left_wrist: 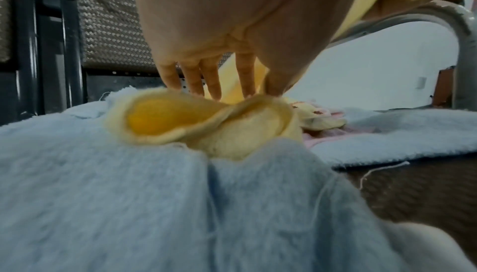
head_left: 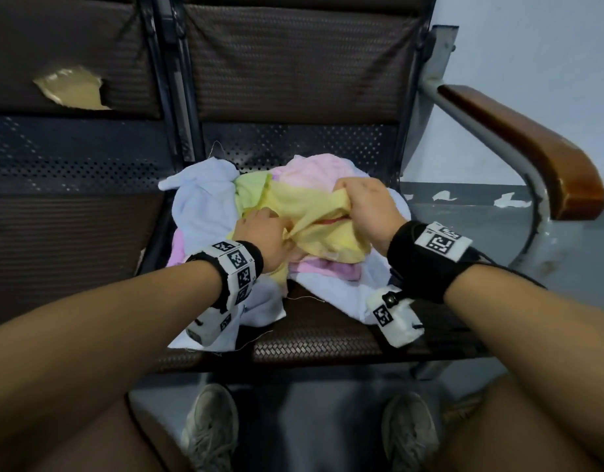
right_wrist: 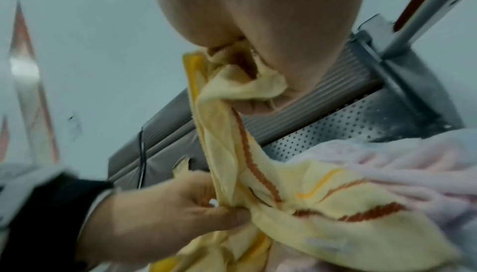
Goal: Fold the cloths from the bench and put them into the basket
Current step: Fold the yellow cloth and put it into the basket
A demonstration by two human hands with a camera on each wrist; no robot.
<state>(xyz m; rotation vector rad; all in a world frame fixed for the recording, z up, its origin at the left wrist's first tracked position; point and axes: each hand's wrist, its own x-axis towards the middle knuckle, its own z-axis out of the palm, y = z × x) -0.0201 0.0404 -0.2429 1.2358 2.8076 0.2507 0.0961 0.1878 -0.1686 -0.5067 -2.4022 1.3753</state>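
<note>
The yellow cloth (head_left: 319, 229) lay atop a heap of pink and pale blue cloths (head_left: 198, 202) on the bench seat (head_left: 328, 332). The left hand (head_left: 259, 236), at seven o'clock of it, pinched its edge; the right hand (head_left: 368, 207), at two o'clock, clutched a bunched fold. A small label on the cloth was too blurred to read; the wristbands (head_left: 437, 245) bore only coded squares.

No readable txt, brand, no. or sign in any view from my end. Only markings: b/w square fiducial codes on left wristband (head_left: 237, 264), on right wristband (head_left: 438, 242), and on white cam units under each wrist (head_left: 392, 316). Patterns only, no letters or digits I can make out. Small white tag on yellow cloth (right_wrist: 324, 242) too blurred to read. Wrist views: nothing legible.
</note>
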